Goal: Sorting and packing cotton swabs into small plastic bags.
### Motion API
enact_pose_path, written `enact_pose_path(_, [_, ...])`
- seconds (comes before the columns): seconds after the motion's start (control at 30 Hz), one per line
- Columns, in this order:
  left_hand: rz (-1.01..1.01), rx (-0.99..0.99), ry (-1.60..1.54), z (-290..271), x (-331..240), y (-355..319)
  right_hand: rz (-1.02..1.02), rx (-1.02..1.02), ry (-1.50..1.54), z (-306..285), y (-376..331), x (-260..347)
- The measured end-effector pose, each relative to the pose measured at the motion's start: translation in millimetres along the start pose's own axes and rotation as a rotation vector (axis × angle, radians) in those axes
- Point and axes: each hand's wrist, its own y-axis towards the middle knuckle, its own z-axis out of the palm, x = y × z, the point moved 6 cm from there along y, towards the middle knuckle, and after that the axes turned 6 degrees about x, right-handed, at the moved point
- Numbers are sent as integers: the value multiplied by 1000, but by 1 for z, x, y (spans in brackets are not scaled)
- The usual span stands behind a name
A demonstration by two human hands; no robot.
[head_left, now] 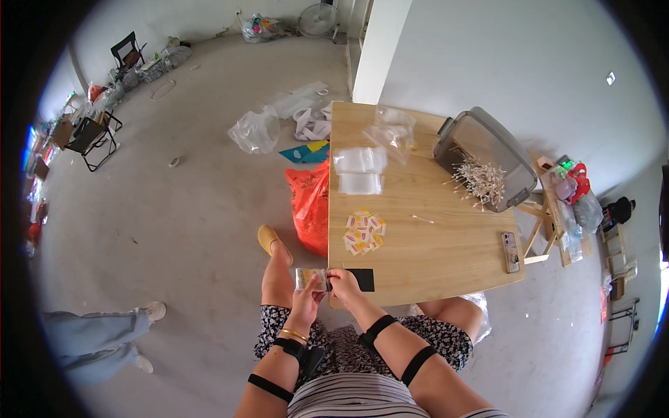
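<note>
The frame's left edge crops a bystander (pixel 90 331) to the legs (pixel 115 352); the desk (pixel 446 240) hides part of a red bag (pixel 309 205); the left hand (pixel 305 299) covers part of a clear packet (pixel 304 276); print on yellow cards (pixel 364 232) is too small to read.

Held packet (pixel 311 279): clear plastic, glossy. Flat black piece (pixel 365 279): matt, smooth, material unclear. Tabletop (pixel 439 265): wood-grain, smooth, low sheen. Stacked bags (pixel 359 167): thin clear plastic, shiny. Cards (pixel 364 233): paper-looking. Bin (pixel 517 157): smoky translucent plastic, smooth, slight gloss. Swabs (pixel 481 181): white fibre-like tips. Red bag (pixel 311 209): thin crinkled plastic, glossy. Floor (pixel 188 223): matt, concrete-like. Bangle (pixel 294 334): shiny gold-toned metal. Shorts (pixel 341 346): matt printed cloth.
</note>
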Motion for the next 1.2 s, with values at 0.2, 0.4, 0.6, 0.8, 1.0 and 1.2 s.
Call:
enact_pose_path(0.2, [135,19,-82,-8,-51,-25,-367,103,-87,35,-18,33])
enact_pose_path(0.4, [117,241,-209,43,-89,-73,-640,110,-209,18,-75,92])
enact_pose_path(0.6, [45,524,37,94,-109,-118,-658,252,7,-37,-156,144])
enact_pose_path(0.8, [293,611,695,173,-132,-153,-836,174,-154,-79,-210,159])
enact_pose_path(1.0, [371,643,1050,208,-100,-171,-936,30,-161,-94,-254,163])
enact_pose_path(1.2, [302,603,1071,220,-90,-180,-986,-21,-268,-112,-288,167])
